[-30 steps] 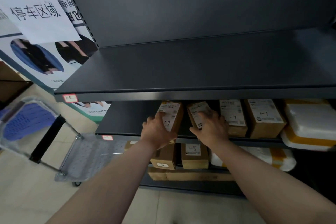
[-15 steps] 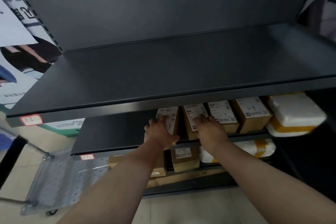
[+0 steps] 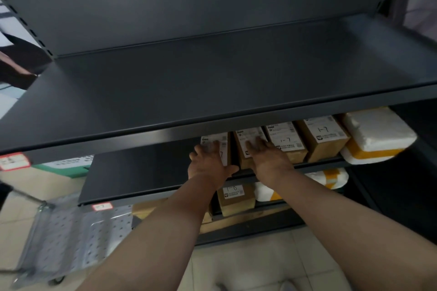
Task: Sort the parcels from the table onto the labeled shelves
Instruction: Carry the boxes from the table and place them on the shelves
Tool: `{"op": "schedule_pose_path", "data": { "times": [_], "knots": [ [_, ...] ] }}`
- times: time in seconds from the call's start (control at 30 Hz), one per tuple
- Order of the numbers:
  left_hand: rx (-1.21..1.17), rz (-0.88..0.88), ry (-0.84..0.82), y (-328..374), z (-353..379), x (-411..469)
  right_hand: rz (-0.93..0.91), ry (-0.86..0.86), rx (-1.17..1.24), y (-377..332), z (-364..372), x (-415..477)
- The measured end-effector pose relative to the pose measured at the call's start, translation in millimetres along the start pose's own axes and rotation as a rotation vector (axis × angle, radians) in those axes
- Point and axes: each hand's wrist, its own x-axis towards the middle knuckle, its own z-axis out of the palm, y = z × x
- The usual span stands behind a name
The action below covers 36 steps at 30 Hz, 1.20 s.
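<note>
Resting left hand (image 3: 209, 163) and right hand (image 3: 267, 159) on upright boxes, fingers spread flat, neighbouring labels handwritten "1-7" (image 3: 322, 129)

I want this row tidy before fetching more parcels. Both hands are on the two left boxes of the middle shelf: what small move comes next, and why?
Probably slide the leftmost box right with the left hand. A dark gap separates it from the box under the right hand, while the boxes further right stand close together.

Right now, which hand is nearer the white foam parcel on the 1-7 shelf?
Right. The right hand rests on the second box, two boxes short of the foam parcel; the left hand is farther left, on the end box.
</note>
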Motion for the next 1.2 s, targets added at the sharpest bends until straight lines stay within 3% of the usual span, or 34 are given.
{"op": "schedule_pose_path", "data": {
  "times": [0.13,0.27,0.4,0.6,0.9,1.2],
  "knots": [
    [-0.021,0.055,-0.046,-4,-10,-1,-0.061,0.049,0.114,7,-4,-15],
    [0.049,0.137,0.095,-9,-6,-12,-0.083,0.262,0.110,2,17,-37],
    [0.081,0.263,0.134,-8,-1,-20,-0.065,0.343,0.165,-2,27,-53],
    [0.189,0.529,0.182,0,8,-30,0.125,0.321,0.261,-1,44,-86],
    [0.319,0.770,0.177,47,23,-69,0.433,0.250,0.269,30,87,-192],
    [0.450,1.017,-0.047,143,80,-196,0.789,0.299,0.375,62,146,-378]
  ]
}}
